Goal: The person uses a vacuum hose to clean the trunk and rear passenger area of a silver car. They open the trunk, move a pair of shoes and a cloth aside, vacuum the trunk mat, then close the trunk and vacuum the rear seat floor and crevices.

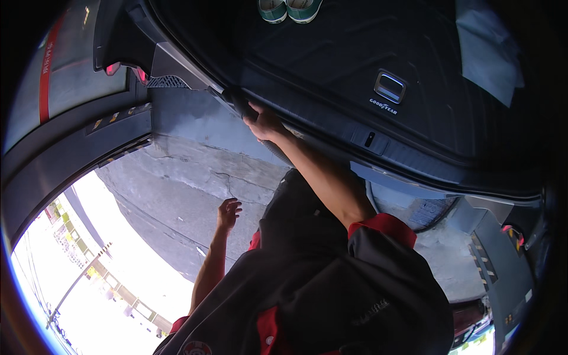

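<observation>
My right hand [265, 124] is closed around the black tube end of a ribbed hose [239, 103], likely a vacuum hose, at the left end of the car's rear sill. Below that hand, the hose's ribbed length [277, 151] runs down behind my forearm. The tip of the tube is too dark to make out against the black trim [306, 113]. Away from the car, my left hand [229, 214] hangs over the concrete floor with its fingers loosely bent and nothing in it. Before me lies the open boot with a black Goodyear boot mat [337, 66].
A pair of green shoes [290, 9] stands deep in the boot. A pale sheet [486, 53] lies at its right side. The latch recess [370, 140] sits mid-sill. Tail lights [141, 75] flank the opening. Striped edging [117, 116] marks a raised structure at left.
</observation>
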Demonstrator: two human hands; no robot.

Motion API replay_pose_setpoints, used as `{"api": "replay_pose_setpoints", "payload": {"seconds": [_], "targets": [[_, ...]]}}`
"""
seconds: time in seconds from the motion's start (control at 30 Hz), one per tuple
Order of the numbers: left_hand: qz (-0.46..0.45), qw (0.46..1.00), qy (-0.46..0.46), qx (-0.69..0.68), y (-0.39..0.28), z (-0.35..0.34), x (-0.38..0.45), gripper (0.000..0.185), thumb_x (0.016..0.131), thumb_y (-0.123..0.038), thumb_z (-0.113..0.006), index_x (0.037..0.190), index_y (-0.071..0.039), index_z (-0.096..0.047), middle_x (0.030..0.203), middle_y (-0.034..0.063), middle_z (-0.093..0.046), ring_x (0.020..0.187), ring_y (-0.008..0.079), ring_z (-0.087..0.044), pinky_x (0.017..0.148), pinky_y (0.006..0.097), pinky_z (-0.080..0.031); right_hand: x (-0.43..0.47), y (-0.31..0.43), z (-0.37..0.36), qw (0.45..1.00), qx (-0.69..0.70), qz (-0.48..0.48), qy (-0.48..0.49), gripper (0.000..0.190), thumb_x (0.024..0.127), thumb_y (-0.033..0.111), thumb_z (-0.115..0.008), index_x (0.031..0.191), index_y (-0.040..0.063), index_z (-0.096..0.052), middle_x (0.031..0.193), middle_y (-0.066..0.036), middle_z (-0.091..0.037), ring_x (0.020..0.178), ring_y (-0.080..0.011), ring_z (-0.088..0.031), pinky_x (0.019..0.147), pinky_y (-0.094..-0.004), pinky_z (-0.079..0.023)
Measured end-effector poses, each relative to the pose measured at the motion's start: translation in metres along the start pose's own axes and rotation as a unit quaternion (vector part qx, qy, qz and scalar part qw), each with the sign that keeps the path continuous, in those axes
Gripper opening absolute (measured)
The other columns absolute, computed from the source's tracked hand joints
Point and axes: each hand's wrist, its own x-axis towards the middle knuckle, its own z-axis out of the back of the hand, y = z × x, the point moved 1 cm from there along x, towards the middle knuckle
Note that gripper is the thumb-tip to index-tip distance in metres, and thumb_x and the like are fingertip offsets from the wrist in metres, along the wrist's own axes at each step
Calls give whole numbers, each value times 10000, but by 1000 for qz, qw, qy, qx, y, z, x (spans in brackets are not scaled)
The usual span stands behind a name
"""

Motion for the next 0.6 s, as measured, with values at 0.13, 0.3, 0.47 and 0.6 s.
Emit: {"api": "replay_pose_setpoints", "payload": {"seconds": [0.13,0.3,0.47,0.6], "targets": [[20,999,27,1,8,-16,10,316,998,-248,-521,1240,-55,-583,1073,102,-717,873,186,-694,665,300,-527,-51,-30,20,974,-204,16,-94,631,932,363,-583,1499,158,-398,1260,-258,-599,1156,-396,-592,989,-463,-478],[-26,997,77,2,-17,-57,45,338,972,-236,-542,1245,-41,-584,1059,106,-717,870,194,-695,666,308,-532,-165,-65,104,947,-238,-54,-207,605,989,384,-538,1531,209,-330,1149,-193,-658,970,-321,-693,849,-447,-553],[-96,985,143,25,-68,-103,79,319,960,-222,-556,1233,-62,-596,1068,98,-713,865,189,-694,668,312,-528,-262,-87,167,935,-278,-115,-189,632,971,365,-573,1537,233,-325,1119,-179,-687,977,-295,-700,843,-419,-559],[-103,984,140,48,-102,-131,87,322,947,-230,-568,1224,-69,-603,1058,97,-713,846,195,-696,646,307,-522,-338,-132,204,930,-235,-173,-223,650,953,351,-588,1540,260,-322,1074,-177,-710,936,-297,-712,807,-409,-563]]}}
